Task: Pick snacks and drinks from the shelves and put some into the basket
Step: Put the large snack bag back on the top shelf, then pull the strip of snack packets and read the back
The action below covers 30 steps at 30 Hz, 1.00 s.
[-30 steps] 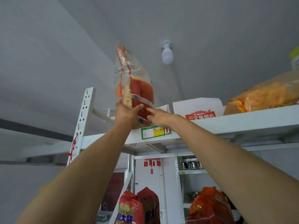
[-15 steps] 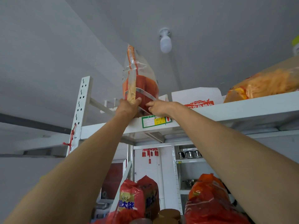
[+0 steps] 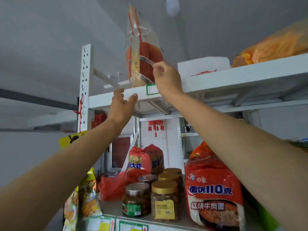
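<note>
Item in hand: one tall clear snack bag (image 3: pixel 143 52) of red sticks, standing upright on the top shelf (image 3: pixel 233 75) at its front edge, left of a white box (image 3: pixel 205 65) and well left of an orange bag (image 3: pixel 273 45) on that shelf. I am reaching up with both arms. My right hand (image 3: pixel 166 77) is touching the snack bag's right side, fingers curled against its clear band; whether they are truly pinching it I cannot tell. My left hand (image 3: pixel 122 105) is hanging just below the shelf's front edge, fingers spread apart and holding nothing. Stock under the top shelf: jars (image 3: pixel 164 199), a red noodle pack (image 3: pixel 215 194), further red and yellow bags. No basket is showing. Step, as I judge it: I am either steadying or about to lift the snack bag at the shelf. The next move calls for a firm two-sided hold low on the snack bag, since it is tall and likely to tip.
</note>
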{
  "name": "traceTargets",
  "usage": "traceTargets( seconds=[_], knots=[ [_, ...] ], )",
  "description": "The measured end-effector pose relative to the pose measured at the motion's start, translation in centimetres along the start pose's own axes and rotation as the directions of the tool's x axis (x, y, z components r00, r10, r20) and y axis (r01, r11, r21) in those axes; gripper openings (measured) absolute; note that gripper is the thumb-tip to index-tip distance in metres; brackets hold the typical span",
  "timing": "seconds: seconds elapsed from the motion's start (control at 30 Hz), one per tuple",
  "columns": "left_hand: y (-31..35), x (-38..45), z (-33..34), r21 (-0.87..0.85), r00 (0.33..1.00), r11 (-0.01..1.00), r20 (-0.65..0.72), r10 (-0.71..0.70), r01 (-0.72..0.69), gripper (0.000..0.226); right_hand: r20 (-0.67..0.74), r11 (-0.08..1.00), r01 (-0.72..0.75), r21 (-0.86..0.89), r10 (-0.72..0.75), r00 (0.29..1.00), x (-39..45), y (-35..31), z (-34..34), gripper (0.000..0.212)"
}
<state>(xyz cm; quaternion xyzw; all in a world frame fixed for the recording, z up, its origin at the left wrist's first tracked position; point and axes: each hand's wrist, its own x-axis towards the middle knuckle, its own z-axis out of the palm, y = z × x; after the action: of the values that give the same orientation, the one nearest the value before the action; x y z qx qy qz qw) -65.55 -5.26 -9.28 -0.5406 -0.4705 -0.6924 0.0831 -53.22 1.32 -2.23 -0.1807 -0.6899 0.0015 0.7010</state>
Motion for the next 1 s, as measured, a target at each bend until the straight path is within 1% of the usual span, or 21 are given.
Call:
traceTargets(
  seconds=[0.03,0.1,0.17,0.23,0.37,0.47,0.53,0.63,0.73,0.77,0.83,0.9,1.0],
  knots=[
    [-0.3,-1.2,-0.5,0.001,1.000,1.000,0.016,0.004,-0.004,0.054,-0.037,0.998,0.023,0.057,-0.021,0.999,-1.5,-0.3,0.2,0.023],
    [-1.3,-3.3,-1.5,0.007,0.999,1.000,0.041,0.012,-0.012,0.052,-0.052,0.986,0.054,0.157,-0.046,0.998,-4.5,-0.6,0.7,0.020],
    [-2.4,-5.5,-2.8,-0.012,0.998,1.000,0.056,-0.005,0.006,0.049,-0.027,0.973,0.043,0.225,-0.038,0.999,-7.7,-0.6,1.2,0.020],
    [-3.8,-7.8,-4.1,-0.061,0.999,0.997,0.040,-0.035,0.037,0.050,0.020,0.956,0.017,0.293,-0.024,1.000,-11.0,-0.5,1.4,0.020],
    [-7.1,-13.5,-6.8,-0.146,0.993,0.982,-0.016,-0.120,0.117,0.035,0.178,0.910,-0.114,0.398,0.045,0.983,-18.8,-0.1,1.4,0.020],
    [-9.6,-18.3,-8.6,-0.173,0.978,0.969,-0.072,-0.193,0.179,0.025,0.330,0.871,-0.232,0.433,0.087,0.940,-25.3,0.6,2.0,0.019],
    [-11.5,-21.5,-9.7,-0.196,0.956,0.951,-0.127,-0.264,0.237,0.020,0.402,0.850,-0.293,0.437,0.107,0.909,-29.4,0.9,2.8,0.019],
    [-14.7,-26.6,-11.1,-0.160,0.908,0.925,-0.192,-0.372,0.345,0.023,0.503,0.822,-0.392,0.413,0.153,0.850,-35.6,1.3,4.1,0.016],
    [-18.5,-31.7,-12.2,-0.163,0.828,0.861,-0.239,-0.508,0.482,0.018,0.617,0.803,-0.503,0.320,0.226,0.754,-42.0,2.0,5.8,0.017],
    [-20.0,-33.4,-12.4,-0.162,0.793,0.830,-0.247,-0.558,0.533,0.017,0.655,0.800,-0.532,0.276,0.249,0.714,-44.1,2.3,6.5,0.018],
    [-23.1,-36.3,-12.9,-0.141,0.733,0.769,-0.236,-0.638,0.624,0.015,0.732,0.786,-0.593,0.176,0.298,0.612,-48.0,3.3,7.8,0.018],
    [-26.1,-38.9,-13.5,-0.086,0.667,0.691,-0.200,-0.718,0.718,0.016,0.806,0.744,-0.666,0.054,0.361,0.469,-51.3,4.1,9.2,0.017],
    [-30.0,-41.5,-14.7,0.030,0.516,0.517,-0.143,-0.845,0.855,0.031,0.864,0.694,-0.704,-0.151,0.439,0.248,-54.9,4.4,10.8,0.022]
  ],
)
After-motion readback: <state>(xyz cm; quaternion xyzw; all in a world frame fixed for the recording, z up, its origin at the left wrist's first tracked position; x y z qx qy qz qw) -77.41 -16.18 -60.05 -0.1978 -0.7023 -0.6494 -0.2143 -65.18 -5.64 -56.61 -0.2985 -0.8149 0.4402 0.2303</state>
